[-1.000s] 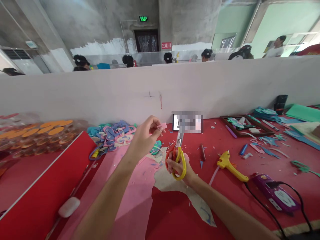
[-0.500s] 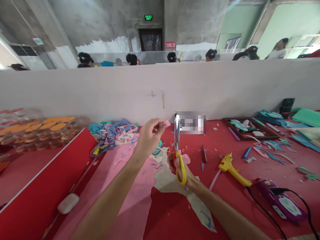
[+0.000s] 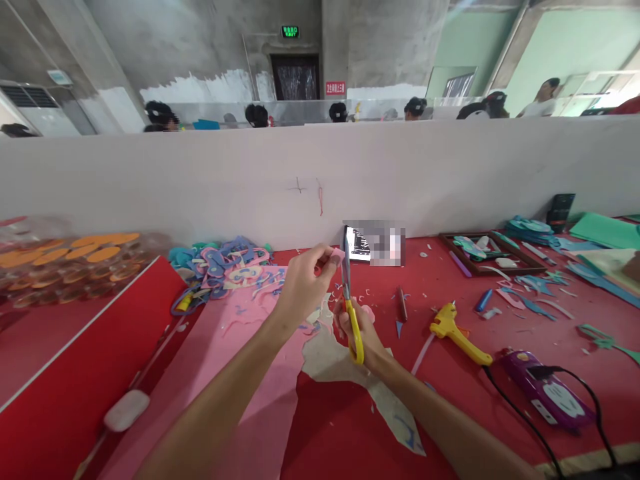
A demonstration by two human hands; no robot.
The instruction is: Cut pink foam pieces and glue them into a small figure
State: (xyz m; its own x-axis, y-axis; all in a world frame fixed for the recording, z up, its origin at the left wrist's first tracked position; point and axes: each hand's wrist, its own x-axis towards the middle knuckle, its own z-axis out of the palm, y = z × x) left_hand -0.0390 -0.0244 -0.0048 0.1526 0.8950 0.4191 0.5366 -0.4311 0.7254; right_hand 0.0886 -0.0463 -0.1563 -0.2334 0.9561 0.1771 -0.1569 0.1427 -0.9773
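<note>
My left hand (image 3: 305,287) pinches a small pink foam piece (image 3: 338,255) at chest height over the red table (image 3: 450,393). My right hand (image 3: 364,333) grips yellow-and-red scissors (image 3: 350,303), blades pointing up and touching the pink piece's right edge. Under both hands lie a large pink foam sheet (image 3: 240,373) and a cream offcut (image 3: 345,367).
A yellow glue gun (image 3: 456,333) and purple power strip (image 3: 547,395) with black cable lie to the right. A pile of foam cutouts (image 3: 225,267) sits left of centre, a phone (image 3: 373,245) leans on the white partition (image 3: 320,180), a framed tray (image 3: 493,252) stands far right.
The scissors rose from the table and swung left until the blades met the pink piece. My left hand lowered slightly and stayed pinched on the piece.
</note>
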